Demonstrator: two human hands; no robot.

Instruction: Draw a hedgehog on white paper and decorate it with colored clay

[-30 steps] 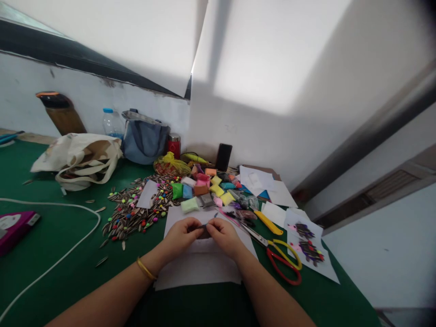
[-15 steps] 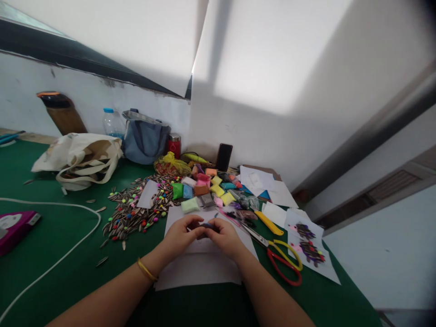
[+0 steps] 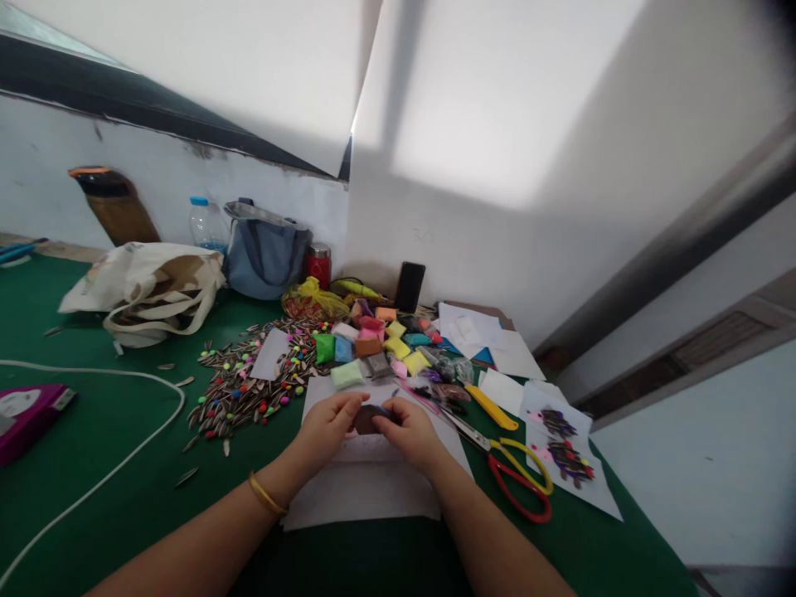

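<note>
My left hand (image 3: 328, 427) and my right hand (image 3: 411, 431) meet over a white sheet of paper (image 3: 373, 485) on the green table (image 3: 112, 448). Both have fingers curled and pinched on a small dark brown lump of clay (image 3: 366, 419) held between them. A gold bangle (image 3: 266, 493) sits on my left wrist. Just beyond the hands lie several small coloured clay packets (image 3: 373, 344).
A heap of sunflower seeds with coloured beads (image 3: 249, 385) lies left of the paper. Red-and-yellow scissors (image 3: 510, 473) and a seed picture on paper (image 3: 565, 456) lie right. A white cable (image 3: 124, 448), cloth bags (image 3: 149, 286), a bottle (image 3: 202, 224) and a phone (image 3: 409, 287) stand farther back.
My fingers have shifted around the clay piece, and the dark brown lump now shows wider between the two hands. The arms stay in the same place.
</note>
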